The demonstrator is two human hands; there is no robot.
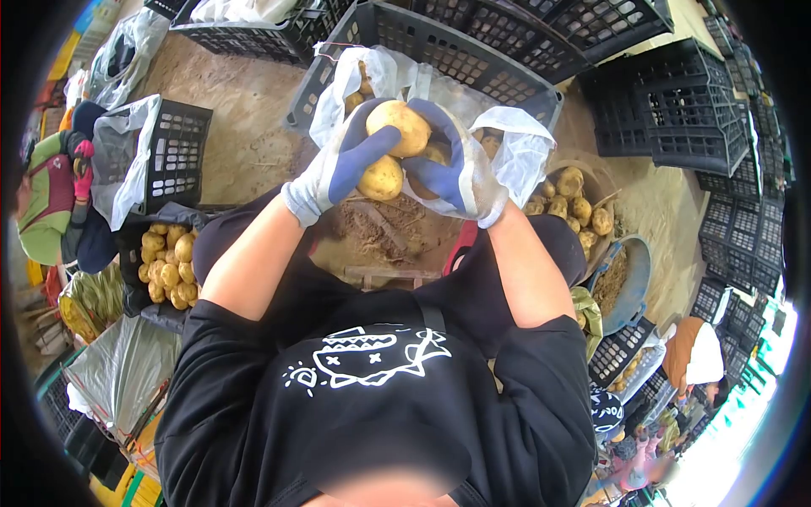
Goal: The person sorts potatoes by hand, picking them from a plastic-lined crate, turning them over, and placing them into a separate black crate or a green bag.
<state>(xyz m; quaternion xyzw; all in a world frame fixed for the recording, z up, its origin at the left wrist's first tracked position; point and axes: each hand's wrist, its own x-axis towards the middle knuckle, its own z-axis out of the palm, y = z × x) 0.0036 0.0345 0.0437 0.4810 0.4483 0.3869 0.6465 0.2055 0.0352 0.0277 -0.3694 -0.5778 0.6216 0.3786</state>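
Note:
My left hand [342, 162], in a blue and grey work glove, is closed around potatoes, its thumb lying across them. A large yellow potato [400, 125] sits on top, between both hands, with a second potato [380, 180] under my left thumb. My right hand [463, 160], gloved alike, curls around the other side of the cluster, where another potato [437, 153] shows partly behind its fingers. Both hands are over the near edge of a dark plastic crate [297, 108] lined with a white mesh bag [522, 135]. Some potatoes in the bag are partly hidden by my hands.
To the right stand a tub of potatoes [570, 196] and a blue bucket [642, 279] holding soil. A black container of potatoes [169, 262] is at my left. Stacked black crates [663, 106] line the right and back. Other people [55, 190] are at both sides.

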